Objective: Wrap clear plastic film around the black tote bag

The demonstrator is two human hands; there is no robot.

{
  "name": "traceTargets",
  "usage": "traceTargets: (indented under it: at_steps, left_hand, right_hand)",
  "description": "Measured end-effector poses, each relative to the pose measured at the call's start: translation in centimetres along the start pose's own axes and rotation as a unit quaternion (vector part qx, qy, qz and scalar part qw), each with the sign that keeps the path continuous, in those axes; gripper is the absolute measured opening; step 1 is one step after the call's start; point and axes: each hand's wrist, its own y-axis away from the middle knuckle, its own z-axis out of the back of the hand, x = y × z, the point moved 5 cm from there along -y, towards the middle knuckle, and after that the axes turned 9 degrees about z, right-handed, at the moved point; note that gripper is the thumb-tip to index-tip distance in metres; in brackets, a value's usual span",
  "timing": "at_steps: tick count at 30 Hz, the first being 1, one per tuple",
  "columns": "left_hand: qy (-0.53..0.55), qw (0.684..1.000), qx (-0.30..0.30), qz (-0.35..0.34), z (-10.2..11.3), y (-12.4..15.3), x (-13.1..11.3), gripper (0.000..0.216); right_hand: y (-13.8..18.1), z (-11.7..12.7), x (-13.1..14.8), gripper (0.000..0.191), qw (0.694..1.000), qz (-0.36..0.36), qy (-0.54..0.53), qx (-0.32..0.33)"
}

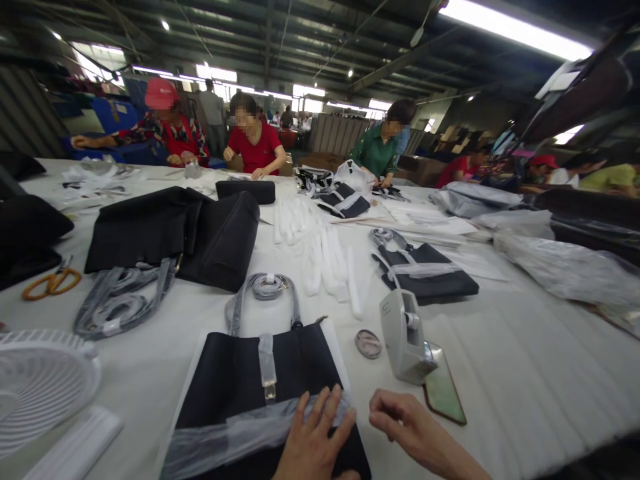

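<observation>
A black handbag (230, 373) lies flat before me, its wrapped handles pointing away. A translucent wrapping strip (215, 440) runs across its lower part, and another covers the strap above the metal clasp (270, 390). My left hand (320, 430) is spread flat on the bag and strip, fingers apart. Just right of the bag, my right hand (407, 427) hovers with its fingers curled and pinched. A small pale bit shows at those fingers, too small to name. Beyond that hand stands a grey tape dispenser (400, 340), beside a phone (445, 387) and a round tape roll (369, 344).
Left are a white fan (45, 393), orange-handled scissors (52, 283) and large black bags (140, 227). Another wrapped handbag (430, 273) lies past the dispenser. White strips (325, 260) cover the table's middle. Plastic-wrapped goods (565, 260) sit right. Several co-workers stand across the table.
</observation>
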Motion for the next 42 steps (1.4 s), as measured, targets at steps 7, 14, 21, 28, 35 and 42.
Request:
traceTargets:
  at_steps: [7, 14, 21, 28, 35, 42]
  left_hand:
    - [-0.024, 1.0, -0.013, -0.016, -0.4, 0.0, 0.1, 0.087]
    - [-0.006, 1.0, -0.018, -0.013, -0.3, -0.3, 0.2, 0.086]
    - [-0.004, 1.0, -0.028, -0.002, -0.3, -0.3, 0.3, 0.087]
    - [-0.009, 1.0, -0.025, 0.006, 0.0, -0.4, 0.1, 0.086]
    - [-0.008, 1.0, -0.02, 0.003, 0.1, -0.6, 0.1, 0.082]
    - [-0.019, 0.999, -0.026, -0.009, -0.5, -0.6, 0.1, 0.086]
  right_hand:
    - [-4.6, -1.0, 0.6, 0.011, 0.983, 0.02, 0.134, 0.122]
    - [-6.2, -1.4, -1.1, 0.014, 0.982, -0.033, 0.14, 0.123]
    - [-6.3, -1.7, -2.2, 0.013, 0.988, -0.07, 0.124, 0.064]
    - [-4.7, -2.1, -3.9, 0.01, 0.997, -0.075, -0.011, 0.034]
    - [-4.7, -2.5, -6.1, 0.036, 0.987, -0.083, -0.139, 0.001]
    - [-5.4, -3.5, -7.9, 0.039, 0.97, -0.102, -0.217, 0.032]
